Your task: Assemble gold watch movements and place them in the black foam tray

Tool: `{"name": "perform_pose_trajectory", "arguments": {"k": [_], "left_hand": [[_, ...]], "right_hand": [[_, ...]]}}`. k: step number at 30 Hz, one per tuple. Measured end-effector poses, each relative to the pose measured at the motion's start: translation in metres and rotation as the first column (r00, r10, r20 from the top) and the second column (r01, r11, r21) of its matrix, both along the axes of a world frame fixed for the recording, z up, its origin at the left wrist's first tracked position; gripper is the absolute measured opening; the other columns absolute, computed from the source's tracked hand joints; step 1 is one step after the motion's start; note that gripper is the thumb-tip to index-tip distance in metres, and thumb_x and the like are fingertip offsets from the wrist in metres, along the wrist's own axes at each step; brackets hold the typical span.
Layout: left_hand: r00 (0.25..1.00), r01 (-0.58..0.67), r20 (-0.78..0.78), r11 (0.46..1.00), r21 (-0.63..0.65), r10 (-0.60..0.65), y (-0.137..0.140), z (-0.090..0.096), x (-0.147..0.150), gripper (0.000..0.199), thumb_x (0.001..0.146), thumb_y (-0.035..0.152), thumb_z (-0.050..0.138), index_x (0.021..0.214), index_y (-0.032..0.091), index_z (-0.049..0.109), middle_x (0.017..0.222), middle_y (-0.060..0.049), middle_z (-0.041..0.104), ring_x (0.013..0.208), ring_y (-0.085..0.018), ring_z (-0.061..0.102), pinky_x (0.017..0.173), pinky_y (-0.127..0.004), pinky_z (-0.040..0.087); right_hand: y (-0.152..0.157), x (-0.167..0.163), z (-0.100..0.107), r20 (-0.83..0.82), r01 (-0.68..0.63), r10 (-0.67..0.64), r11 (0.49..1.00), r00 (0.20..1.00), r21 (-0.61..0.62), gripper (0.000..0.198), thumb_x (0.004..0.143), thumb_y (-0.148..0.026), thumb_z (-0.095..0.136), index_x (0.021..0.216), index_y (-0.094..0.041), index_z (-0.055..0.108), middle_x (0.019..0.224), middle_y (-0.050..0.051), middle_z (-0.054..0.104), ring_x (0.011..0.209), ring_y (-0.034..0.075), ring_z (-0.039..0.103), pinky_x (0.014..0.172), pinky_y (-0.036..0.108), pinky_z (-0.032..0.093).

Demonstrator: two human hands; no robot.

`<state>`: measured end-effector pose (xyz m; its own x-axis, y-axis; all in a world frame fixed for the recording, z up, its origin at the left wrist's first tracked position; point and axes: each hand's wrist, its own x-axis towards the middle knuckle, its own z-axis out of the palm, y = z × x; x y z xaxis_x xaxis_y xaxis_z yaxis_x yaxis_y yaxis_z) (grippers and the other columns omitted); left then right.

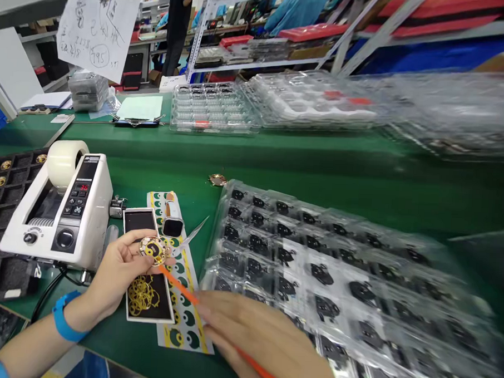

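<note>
My left hand [121,267], with a blue wristband, pinches a round gold watch case [153,249] by its edge; yellow and black show inside it. My right hand [262,337] is closed around a thin orange stick [178,286], whose tip reaches the lower edge of the case. Under the left hand lies a white-rimmed black tray [170,313] with a tangle of thin yellow rings [142,295]. Beside it is a sheet of yellow and green adhesive pieces [191,328]. On that sheet rest a square-faced watch [172,224] and pointed metal tweezers [195,233].
A white tape dispenser [81,215] stands on the left, beside a black compartment tray [9,192] holding gold cases. Clear plastic trays of black parts [321,274] cover the right side. Another gold case [217,179] lies behind. More plastic trays [214,106] line the shelf.
</note>
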<state>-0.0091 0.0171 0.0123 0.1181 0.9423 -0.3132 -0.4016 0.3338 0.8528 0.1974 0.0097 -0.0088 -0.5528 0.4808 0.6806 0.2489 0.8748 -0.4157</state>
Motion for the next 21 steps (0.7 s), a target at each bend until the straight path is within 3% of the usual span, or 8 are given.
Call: {"name": "perform_pose_trajectory", "arguments": {"k": [3,8,14,17,19,21], "left_hand": [[0.999,0.044,0.0,0.999,0.006,-0.044,-0.005,-0.001,0.005,0.041,0.071,0.024,0.08,0.108,0.017,0.064,0.09,-0.004,0.077,0.083,-0.017,0.073,0.076,-0.025,0.058],[0.997,0.075,-0.007,0.997,-0.001,-0.075,-0.01,-0.007,0.009,0.04,0.075,0.023,0.076,0.113,0.019,0.064,0.096,-0.003,0.075,0.085,-0.014,0.071,0.086,-0.029,0.058],[0.998,0.062,-0.016,0.998,-0.018,-0.062,-0.007,-0.013,0.01,0.042,0.074,0.022,0.076,0.113,0.017,0.063,0.1,-0.008,0.075,0.095,-0.022,0.071,0.091,-0.037,0.055],[0.998,0.057,-0.005,0.998,-0.02,-0.057,-0.005,-0.013,0.009,0.041,0.072,0.021,0.077,0.11,0.017,0.064,0.096,-0.007,0.076,0.094,-0.023,0.072,0.088,-0.035,0.056],[0.999,0.054,-0.002,0.998,-0.031,-0.054,-0.004,-0.011,0.009,0.039,0.07,0.02,0.078,0.107,0.017,0.065,0.092,-0.005,0.076,0.088,-0.02,0.072,0.084,-0.031,0.057],[0.998,0.066,-0.017,0.997,-0.041,-0.067,-0.003,-0.01,0.009,0.037,0.069,0.02,0.079,0.103,0.016,0.065,0.086,-0.004,0.076,0.082,-0.018,0.073,0.077,-0.028,0.058]], "right_hand": [[-0.001,-0.003,0.005,-0.034,0.127,-0.13,0.988,0.991,-0.093,0.042,0.091,-0.011,0.054,0.128,-0.031,0.057,0.093,0.003,0.077,0.079,0.021,0.075,0.075,0.033,0.064],[0.0,-0.014,-0.003,-0.077,0.217,-0.221,0.975,0.972,-0.057,0.039,0.09,-0.006,0.053,0.124,-0.023,0.057,0.087,0.006,0.076,0.078,0.019,0.073,0.074,0.03,0.063],[0.001,-0.02,-0.019,0.027,0.136,-0.148,0.958,0.989,0.254,0.035,0.087,0.0,0.05,0.121,-0.005,0.061,0.097,0.019,0.075,0.098,0.027,0.071,0.084,0.036,0.062],[0.0,-0.02,-0.021,0.097,0.093,-0.129,0.944,0.987,0.316,0.032,0.089,-0.002,0.044,0.115,-0.003,0.064,0.1,0.02,0.074,0.101,0.029,0.07,0.084,0.039,0.061],[0.0,-0.019,-0.019,0.09,0.103,-0.134,0.95,0.987,0.295,0.03,0.09,-0.002,0.044,0.112,-0.007,0.065,0.096,0.018,0.075,0.097,0.027,0.071,0.081,0.038,0.061],[0.0,-0.016,-0.014,-0.012,0.161,-0.162,0.969,0.987,0.187,0.029,0.09,-0.004,0.046,0.112,-0.013,0.063,0.09,0.013,0.074,0.088,0.023,0.071,0.073,0.035,0.062]]}}
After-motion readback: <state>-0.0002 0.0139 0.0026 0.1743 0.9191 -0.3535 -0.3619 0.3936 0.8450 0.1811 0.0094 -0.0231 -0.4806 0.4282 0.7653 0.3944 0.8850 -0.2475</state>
